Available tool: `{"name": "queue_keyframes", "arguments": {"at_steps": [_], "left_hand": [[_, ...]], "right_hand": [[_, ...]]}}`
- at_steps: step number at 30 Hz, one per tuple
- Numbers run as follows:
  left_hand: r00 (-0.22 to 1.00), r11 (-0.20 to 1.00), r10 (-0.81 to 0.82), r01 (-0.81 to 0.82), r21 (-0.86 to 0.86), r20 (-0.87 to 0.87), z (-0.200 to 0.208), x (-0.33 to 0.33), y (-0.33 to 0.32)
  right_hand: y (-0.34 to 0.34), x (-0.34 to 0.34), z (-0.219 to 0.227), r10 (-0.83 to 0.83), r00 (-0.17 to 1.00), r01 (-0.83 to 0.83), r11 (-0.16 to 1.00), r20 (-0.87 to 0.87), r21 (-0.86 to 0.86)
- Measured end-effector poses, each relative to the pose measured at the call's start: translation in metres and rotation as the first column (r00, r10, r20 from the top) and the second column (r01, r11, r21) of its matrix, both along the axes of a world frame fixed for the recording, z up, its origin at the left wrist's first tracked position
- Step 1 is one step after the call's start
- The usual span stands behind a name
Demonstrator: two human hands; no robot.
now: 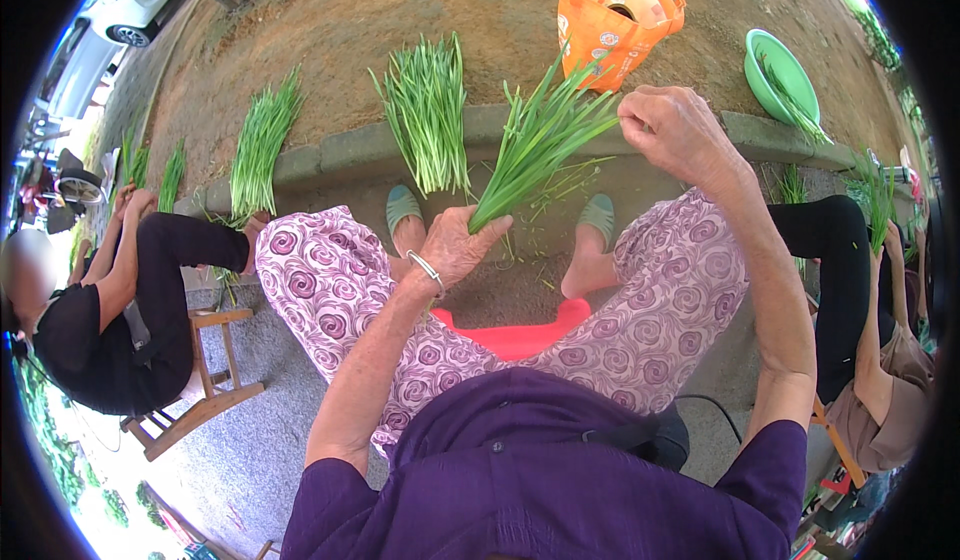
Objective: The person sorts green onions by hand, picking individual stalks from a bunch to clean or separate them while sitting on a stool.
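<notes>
My left hand [470, 244], with a bangle at its wrist, is closed round the lower ends of a bunch of garlic chives [540, 132]. The long green leaves fan up and to the right in front of my knees. At the right, my right hand [678, 132] is raised with its fingers pinched together beside the leaf tips. Whatever lies between those fingers is too small to make out. A larger pile of chives [424, 110] leans on the kerb just left of the held bunch. Loose leaf bits [560, 188] lie on the ground between my feet.
Beyond the stone kerb [340, 152] stand an orange bag [618, 22] and a green basin [784, 78] with some chives. Another chive pile [266, 146] rests at the left. Seated people are close on both sides, one on a wooden stool [215, 360]. Something red [520, 340] shows beneath me.
</notes>
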State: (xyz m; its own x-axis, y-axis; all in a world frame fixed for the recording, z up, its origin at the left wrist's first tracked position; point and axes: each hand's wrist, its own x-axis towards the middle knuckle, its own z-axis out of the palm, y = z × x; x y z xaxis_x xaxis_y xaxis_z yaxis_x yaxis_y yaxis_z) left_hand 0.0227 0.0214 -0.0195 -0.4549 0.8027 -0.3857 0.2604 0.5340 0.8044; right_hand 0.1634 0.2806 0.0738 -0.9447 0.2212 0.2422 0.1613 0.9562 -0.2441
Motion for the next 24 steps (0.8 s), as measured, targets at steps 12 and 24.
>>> {"name": "queue_keyframes", "arguments": {"at_steps": [12,24], "left_hand": [[1.000,0.995,0.028,-0.029,0.095,0.010,-0.009,0.002,0.001],[1.000,0.998,0.010,-0.008,0.059,-0.030,0.002,0.000,-0.002]], "right_hand": [[-0.021,-0.002,-0.031,-0.426,0.880,0.305,0.846,-0.210,-0.437],[0.015,0.020,-0.032,-0.598,0.796,0.425,0.657,-0.087,-0.622]]}}
